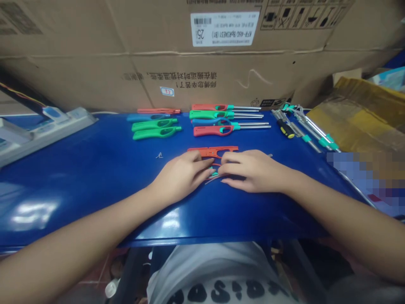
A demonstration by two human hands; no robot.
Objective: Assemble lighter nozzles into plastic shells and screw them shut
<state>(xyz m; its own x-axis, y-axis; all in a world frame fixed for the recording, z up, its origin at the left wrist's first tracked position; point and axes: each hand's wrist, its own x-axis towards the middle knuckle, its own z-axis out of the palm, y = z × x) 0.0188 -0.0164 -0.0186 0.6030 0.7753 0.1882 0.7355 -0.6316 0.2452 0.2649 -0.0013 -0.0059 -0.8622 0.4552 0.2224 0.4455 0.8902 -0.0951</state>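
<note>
My left hand [185, 174] and my right hand [249, 170] meet over the middle of the blue table, fingers bent and closed around small parts of a gas lighter. A bit of teal plastic and a thin metal strip show between the fingertips; the rest is covered by my fingers. Just beyond them lies an orange-red lighter casing half [209, 152], its inner side up. A red edge under my fingers looks like another casing half, mostly hidden. To the left of my left hand is a small bent wire piece [159, 156].
Several lighters with metal tubes [232, 131] lie in a row behind my hands. Several tubeless casings [156, 133] are to their left. A black and yellow screwdriver [285, 128] and loose metal tubes [313, 126] lie right. A power strip [53, 133] sits left; a cardboard box [104, 80] stands behind.
</note>
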